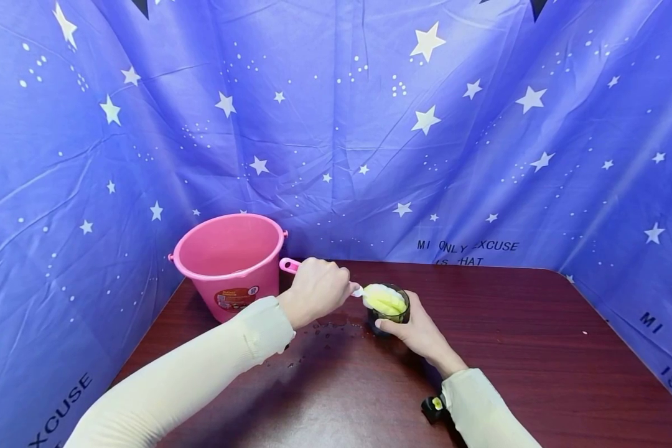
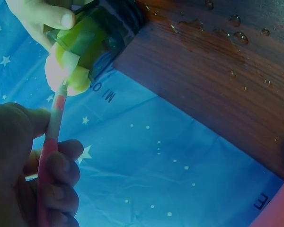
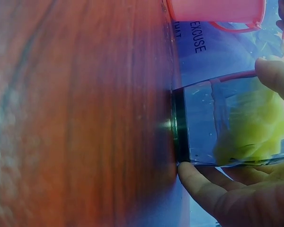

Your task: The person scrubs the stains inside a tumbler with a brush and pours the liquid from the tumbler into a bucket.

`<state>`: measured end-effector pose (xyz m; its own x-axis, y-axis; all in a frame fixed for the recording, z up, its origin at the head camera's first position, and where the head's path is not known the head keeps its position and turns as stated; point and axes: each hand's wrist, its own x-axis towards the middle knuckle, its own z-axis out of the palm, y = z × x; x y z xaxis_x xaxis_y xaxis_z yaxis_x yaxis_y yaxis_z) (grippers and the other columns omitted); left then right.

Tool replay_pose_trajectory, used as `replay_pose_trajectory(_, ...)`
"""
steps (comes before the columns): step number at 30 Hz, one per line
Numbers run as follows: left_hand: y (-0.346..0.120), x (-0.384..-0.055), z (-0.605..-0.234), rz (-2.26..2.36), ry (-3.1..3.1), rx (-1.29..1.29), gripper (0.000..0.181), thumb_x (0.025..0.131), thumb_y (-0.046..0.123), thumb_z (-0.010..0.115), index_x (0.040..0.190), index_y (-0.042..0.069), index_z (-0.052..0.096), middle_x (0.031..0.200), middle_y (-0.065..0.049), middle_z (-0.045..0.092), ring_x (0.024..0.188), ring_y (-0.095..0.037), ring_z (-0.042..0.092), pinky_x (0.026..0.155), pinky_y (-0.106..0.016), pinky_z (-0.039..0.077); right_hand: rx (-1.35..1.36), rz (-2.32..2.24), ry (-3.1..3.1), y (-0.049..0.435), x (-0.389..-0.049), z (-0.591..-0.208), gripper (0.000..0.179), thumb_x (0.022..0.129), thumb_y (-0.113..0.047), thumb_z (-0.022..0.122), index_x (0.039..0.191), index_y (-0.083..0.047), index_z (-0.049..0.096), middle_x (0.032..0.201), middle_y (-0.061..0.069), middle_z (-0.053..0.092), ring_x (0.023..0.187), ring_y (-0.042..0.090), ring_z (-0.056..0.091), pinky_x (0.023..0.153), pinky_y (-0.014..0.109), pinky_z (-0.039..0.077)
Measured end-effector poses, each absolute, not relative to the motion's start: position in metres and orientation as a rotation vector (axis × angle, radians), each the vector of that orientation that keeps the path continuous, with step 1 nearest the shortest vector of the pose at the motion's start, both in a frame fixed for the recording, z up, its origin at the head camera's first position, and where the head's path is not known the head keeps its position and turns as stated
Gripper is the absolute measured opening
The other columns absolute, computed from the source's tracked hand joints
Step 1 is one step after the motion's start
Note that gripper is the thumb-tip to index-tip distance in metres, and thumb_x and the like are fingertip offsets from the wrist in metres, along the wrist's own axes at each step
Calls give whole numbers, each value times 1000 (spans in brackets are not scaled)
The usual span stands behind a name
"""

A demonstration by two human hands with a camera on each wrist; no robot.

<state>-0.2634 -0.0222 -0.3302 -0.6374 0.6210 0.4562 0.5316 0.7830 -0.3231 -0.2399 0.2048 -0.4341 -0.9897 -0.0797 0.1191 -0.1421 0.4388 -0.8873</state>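
Note:
My left hand (image 1: 318,291) grips the pink handle (image 1: 289,266) of a sponge cup brush. Its yellow and white sponge head (image 1: 384,300) sits in the mouth of a dark tinted glass (image 1: 389,325). My right hand (image 1: 422,330) holds that glass upright, thumb on the near side. Seen from the right wrist, the sponge (image 3: 255,127) fills the upper part of the glass, and the thick glass base (image 3: 180,125) is close to the tabletop. In the left wrist view my fingers (image 2: 61,172) curl round the handle, and the sponge bulges over the rim.
A pink bucket (image 1: 226,249) with an orange label stands at the left rear of the dark wooden table (image 1: 509,348). Water drops (image 1: 327,330) lie between bucket and glass. A star-patterned blue cloth (image 1: 336,124) hangs round the table's back and sides.

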Motion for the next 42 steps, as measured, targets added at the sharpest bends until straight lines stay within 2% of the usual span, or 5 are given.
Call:
replay_pose_trajectory(14, -21, -262, -337, 175, -2408, -839, 43, 90, 48, 58, 60, 17, 60, 49, 2, 51, 43, -19, 52, 40, -35, 39, 195, 1616, -2619, 206, -237, -432, 82, 76, -29, 81, 136, -4, 32, 130, 14, 47, 116, 25, 47, 100, 43, 34)
replay_pose_trajectory(24, -24, -263, -334, 178, -2355, -865, 42, 90, 46, 59, 59, 17, 61, 50, 0, 55, 44, -20, 53, 40, -35, 40, 195, 1644, -2614, 201, -230, -421, 79, 77, -22, 81, 136, -1, 33, 130, 16, 46, 116, 28, 47, 99, 45, 34)
replay_pose_trajectory(29, -21, -264, -326, 209, -2352, -885, 41, 89, 44, 61, 58, 17, 61, 50, 0, 55, 43, -20, 52, 40, -34, 39, 202, 1622, -2607, 204, -238, -431, 81, 75, -29, 82, 136, -5, 34, 130, 13, 47, 115, 24, 47, 99, 42, 34)
replay_pose_trajectory(42, -21, -260, -316, 257, -2392, -873, 38, 87, 46, 63, 60, 19, 62, 52, 2, 55, 45, -18, 52, 40, -35, 38, 210, 1608, -2604, 205, -240, -434, 81, 75, -31, 82, 135, -4, 35, 129, 14, 48, 114, 25, 48, 99, 43, 35)
